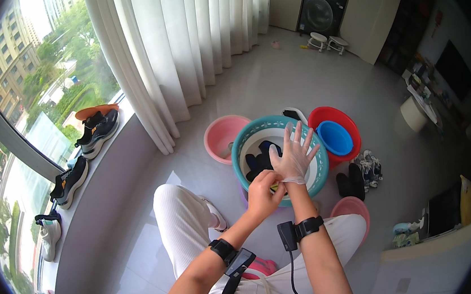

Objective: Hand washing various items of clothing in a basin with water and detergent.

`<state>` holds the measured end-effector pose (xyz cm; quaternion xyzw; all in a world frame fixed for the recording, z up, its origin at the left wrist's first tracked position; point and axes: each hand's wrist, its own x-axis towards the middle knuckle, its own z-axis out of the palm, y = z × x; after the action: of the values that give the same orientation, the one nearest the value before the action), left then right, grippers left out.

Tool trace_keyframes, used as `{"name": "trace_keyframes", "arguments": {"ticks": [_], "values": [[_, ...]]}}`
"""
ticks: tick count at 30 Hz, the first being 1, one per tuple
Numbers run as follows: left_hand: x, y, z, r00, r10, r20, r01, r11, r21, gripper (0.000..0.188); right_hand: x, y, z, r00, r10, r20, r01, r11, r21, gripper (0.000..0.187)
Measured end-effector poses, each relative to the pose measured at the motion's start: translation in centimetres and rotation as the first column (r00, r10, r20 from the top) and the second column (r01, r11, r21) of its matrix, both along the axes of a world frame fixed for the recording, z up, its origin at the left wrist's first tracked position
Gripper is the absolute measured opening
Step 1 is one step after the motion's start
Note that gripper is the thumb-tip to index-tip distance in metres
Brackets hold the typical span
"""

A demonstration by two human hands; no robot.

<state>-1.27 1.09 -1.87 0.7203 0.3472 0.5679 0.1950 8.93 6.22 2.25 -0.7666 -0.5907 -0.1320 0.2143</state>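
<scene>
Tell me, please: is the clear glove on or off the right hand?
On: the clear glove covers the whole right hand, and the left hand pinches at its cuff.

Daylight enters a large window (47, 137) beside long white curtains (180, 39), brightening a glossy grey floor (241, 92).

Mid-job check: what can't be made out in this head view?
In the head view:
- Yellow-green patch: mostly covered by the left hand; kind unclear.
- Right part of the teal tub's inside: behind the gloved right hand.
- Bottom of the red basin: covered by the blue basin.
- Near part of the lower pink basin: behind the right leg.
</scene>
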Motion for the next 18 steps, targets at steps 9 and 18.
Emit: {"name": "trace_keyframes", "arguments": {"ticks": [9,18], "values": [[-0.8,0.9,-0.8,0.816,-0.270,0.510,0.556,0.607,-0.568,0.006,-0.5,-1.0,0.6,0.999,-0.040,0.004,0.040,0.987,-0.153,0.077],[0.0,1.2,-0.5,0.824,-0.395,0.405,0.566,0.552,-0.612,0.007,2.8,0.5,-4.5,0.729,0.156,-0.667,-0.264,0.962,-0.063,0.053]]}}
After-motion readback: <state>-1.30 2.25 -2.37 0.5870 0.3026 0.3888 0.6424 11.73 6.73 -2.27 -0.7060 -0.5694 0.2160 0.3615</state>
